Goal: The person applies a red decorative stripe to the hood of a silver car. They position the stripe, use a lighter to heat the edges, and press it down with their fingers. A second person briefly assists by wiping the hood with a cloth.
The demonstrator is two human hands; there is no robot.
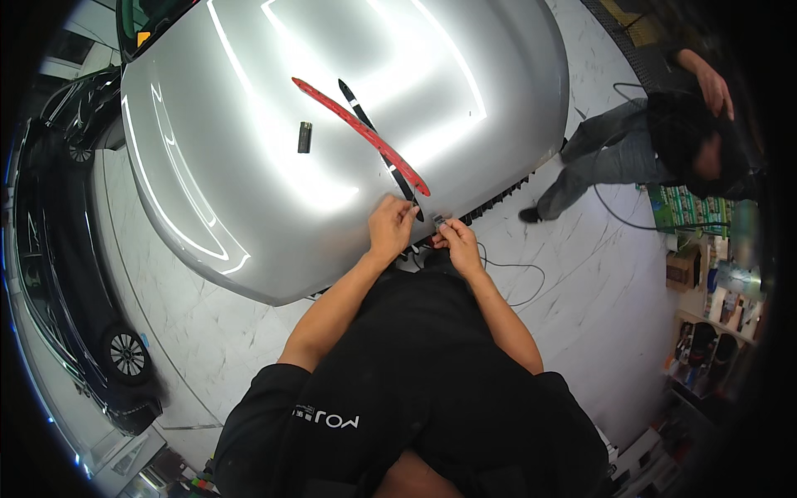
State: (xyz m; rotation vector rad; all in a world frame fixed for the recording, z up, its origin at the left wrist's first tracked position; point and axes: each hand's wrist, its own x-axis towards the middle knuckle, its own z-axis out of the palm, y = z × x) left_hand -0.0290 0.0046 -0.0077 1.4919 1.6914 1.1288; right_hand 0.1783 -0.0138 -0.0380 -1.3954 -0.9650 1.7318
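A silver car hood [232, 108] lies spread in front of me. On it a long red curved strip [361, 129] crosses over a slim black strip [353, 98]. My left hand [392, 229] is closed at the near end of the black strip, thumb and fingertips pinched on it. Just to its right, over the hood's front edge, my right hand [458, 246] pinches a small grey piece [440, 221], too small to name. Something small and red shows below these fingers. Left of the strips, a short dark cylinder [305, 138] rests on the hood.
A thin cable [531, 267] loops over the pale marbled floor [581, 307] at the right. Another person [647, 145] in dark clothes stands at the far right, by a dark hose. Shelves with goods [714, 315] line the right side. A black car [70, 266] is parked at the left.
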